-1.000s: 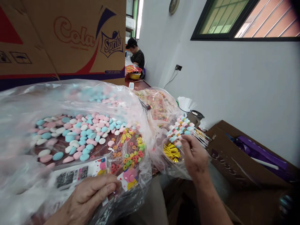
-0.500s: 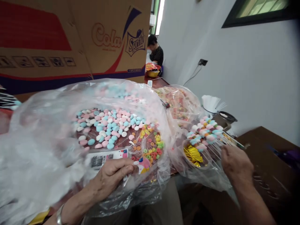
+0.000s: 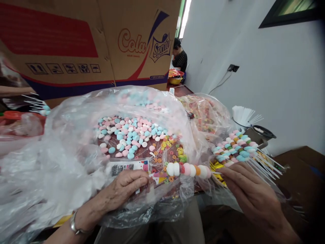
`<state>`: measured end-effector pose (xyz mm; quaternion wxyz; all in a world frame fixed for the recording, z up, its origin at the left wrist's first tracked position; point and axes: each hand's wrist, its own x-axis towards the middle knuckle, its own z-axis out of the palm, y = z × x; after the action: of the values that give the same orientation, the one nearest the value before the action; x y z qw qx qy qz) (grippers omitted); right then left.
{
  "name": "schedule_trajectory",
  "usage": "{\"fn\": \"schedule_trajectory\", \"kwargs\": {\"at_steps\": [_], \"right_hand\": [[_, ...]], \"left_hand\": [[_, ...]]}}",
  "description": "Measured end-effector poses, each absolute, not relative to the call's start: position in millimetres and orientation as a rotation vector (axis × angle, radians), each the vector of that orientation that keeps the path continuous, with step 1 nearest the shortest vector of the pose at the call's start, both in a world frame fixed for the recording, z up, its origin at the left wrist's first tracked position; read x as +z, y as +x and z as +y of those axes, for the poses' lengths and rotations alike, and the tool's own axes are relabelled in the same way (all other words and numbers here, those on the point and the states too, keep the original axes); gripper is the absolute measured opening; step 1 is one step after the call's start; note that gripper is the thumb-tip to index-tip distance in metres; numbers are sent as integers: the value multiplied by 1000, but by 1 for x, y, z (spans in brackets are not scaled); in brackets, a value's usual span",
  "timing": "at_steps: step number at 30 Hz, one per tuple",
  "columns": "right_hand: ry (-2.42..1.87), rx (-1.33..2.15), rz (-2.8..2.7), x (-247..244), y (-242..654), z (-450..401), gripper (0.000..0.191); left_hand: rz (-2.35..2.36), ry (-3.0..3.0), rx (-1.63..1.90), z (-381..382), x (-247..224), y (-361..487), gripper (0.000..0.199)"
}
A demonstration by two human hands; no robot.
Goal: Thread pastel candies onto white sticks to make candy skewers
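Observation:
My left hand pinches the edge of a printed clear candy bag between thumb and fingers. My right hand grips the white stick of a candy skewer, threaded with white and pink pieces and a few coloured rings. The skewer lies nearly level, its tip pointing left toward the bag's printed end. Beyond my right hand, a heap of skewers rests with sticks to the right. Gold twist ties sit just behind the held stick.
Loose pastel candies and ring candies lie inside a large clear plastic sheet. A cardboard box blocks the back left. White sticks stand by a dark pot. Another person sits far back.
My right hand has moved left from the skewer heap, bringing one skewer in front of the printed bag. My left hand keeps its pinch on the bag. The view has shifted left.

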<state>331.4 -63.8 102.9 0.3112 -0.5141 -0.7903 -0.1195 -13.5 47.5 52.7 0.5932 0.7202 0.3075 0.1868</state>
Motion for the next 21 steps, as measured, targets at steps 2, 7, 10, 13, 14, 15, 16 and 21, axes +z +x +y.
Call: {"fn": "schedule_trajectory", "kwargs": {"at_steps": [2, 7, 10, 13, 14, 15, 16, 21], "right_hand": [[-1326, -320, -2109, 102, 328, -60, 20], [-1302, -380, -2153, 100, 324, -57, 19], [-1290, -419, -2149, 100, 324, -58, 19], [-1267, -466, -2153, 99, 326, -57, 20], [-1262, -476, -2159, 99, 326, -57, 20], [-1260, -482, -2166, 99, 326, -57, 21], [-1259, -483, -2175, 99, 327, -57, 22], [-1232, -471, -2196, 101, 327, -57, 23]], "left_hand": [[717, 1629, 417, 48, 51, -15, 41], [699, 1545, 415, 49, 52, -15, 41], [691, 1506, 405, 49, 53, -13, 38], [719, 1455, 406, 48, 52, -13, 36], [730, 1444, 405, 48, 52, -13, 36], [738, 1436, 403, 48, 52, -13, 37], [740, 1428, 401, 47, 52, -13, 37], [728, 1402, 388, 48, 52, -13, 37]]}}
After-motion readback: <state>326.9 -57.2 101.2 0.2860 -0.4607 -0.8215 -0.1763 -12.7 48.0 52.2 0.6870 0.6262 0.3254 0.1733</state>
